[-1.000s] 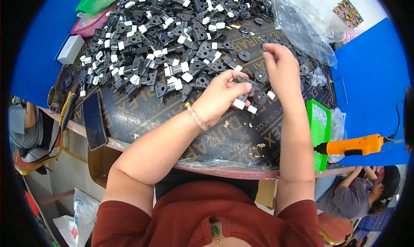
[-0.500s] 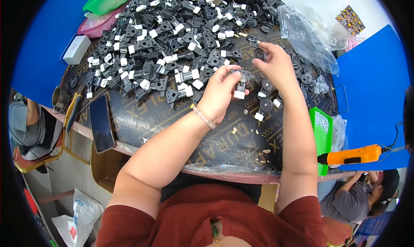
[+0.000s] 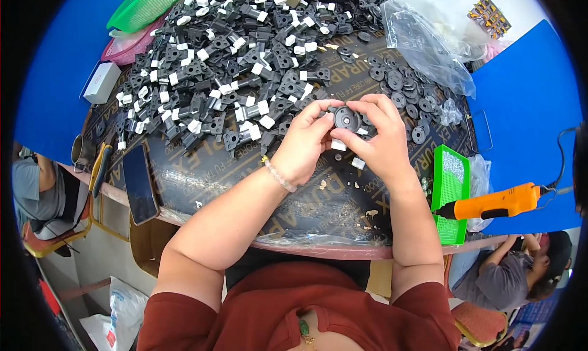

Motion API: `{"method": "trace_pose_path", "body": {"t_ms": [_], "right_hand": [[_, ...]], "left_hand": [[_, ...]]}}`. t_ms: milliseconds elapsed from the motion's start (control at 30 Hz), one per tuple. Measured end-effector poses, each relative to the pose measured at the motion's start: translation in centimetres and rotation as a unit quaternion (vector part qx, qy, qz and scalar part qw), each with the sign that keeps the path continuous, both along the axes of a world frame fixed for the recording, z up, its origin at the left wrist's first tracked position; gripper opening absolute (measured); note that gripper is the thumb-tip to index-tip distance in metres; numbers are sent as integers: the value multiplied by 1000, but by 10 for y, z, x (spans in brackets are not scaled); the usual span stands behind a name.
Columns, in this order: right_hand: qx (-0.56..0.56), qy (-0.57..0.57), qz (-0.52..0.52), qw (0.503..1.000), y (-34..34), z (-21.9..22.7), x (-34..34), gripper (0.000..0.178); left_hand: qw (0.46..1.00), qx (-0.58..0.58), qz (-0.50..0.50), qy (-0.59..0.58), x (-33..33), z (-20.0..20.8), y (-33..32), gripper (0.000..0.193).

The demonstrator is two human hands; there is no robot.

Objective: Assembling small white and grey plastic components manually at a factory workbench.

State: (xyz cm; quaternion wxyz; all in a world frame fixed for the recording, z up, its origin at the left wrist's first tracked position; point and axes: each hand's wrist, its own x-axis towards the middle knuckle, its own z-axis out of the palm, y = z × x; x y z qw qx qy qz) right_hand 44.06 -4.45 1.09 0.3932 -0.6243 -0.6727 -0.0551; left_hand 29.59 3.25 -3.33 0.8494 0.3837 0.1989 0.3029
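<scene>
Both hands meet over the front middle of the table. My left hand (image 3: 303,141) is closed on a black plastic bracket whose white end (image 3: 338,144) sticks out below its fingers. Between thumb and fingers, my right hand (image 3: 386,138) pinches a round black disc (image 3: 347,119) with a raised rim and a hole in its centre. The disc lies against the bracket and covers most of it; whether it is seated I cannot tell. Beneath the right hand, another white-ended part (image 3: 358,163) rests on the table, mostly hidden.
A large heap of black brackets with white ends (image 3: 245,75) fills the back left. Loose black discs (image 3: 398,81) lie at the right by a clear plastic bag (image 3: 429,45). An orange electric screwdriver (image 3: 496,202) hangs over a green tray (image 3: 452,228) of small pieces. A phone (image 3: 139,185) lies left.
My right hand has come back from the discs, toward me and to the left, bringing the black disc over the bracket in my left hand. The view has shifted slightly.
</scene>
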Motion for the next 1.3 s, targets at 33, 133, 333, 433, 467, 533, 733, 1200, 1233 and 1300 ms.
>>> {"method": "trace_pose_path", "body": {"t_ms": [33,133,333,433,467,533,733,1200,1233,1300], "right_hand": [[0,2,-1,1000,-1,-1,1,45],[1,0,-5,1000,-2,-3,5,45],[-16,75,-45,996,18,1,22,49],[-39,55,-169,983,50,-2,56,43],[-73,36,-196,977,63,-8,66,42],[-123,1,-200,972,79,-26,87,43],[-214,-25,-146,965,88,-29,77,49],[-134,125,-55,982,35,5,6,20],[-158,231,-46,959,27,11,2,19],[-122,277,-46,952,15,8,-1,18]], "left_hand": [[1000,2,-4,-2,0,-1,0,27],[1000,0,-13,-10,0,3,-1,27],[999,38,28,-4,-4,8,0,46],[989,87,121,-18,-3,12,7,44],[984,93,147,-25,-5,12,12,42],[976,105,186,-35,-5,10,19,38],[967,89,234,-44,-10,13,24,34],[967,174,181,35,-2,6,12,62],[969,179,167,43,-2,6,8,65],[951,252,163,80,-3,5,6,71]]}}
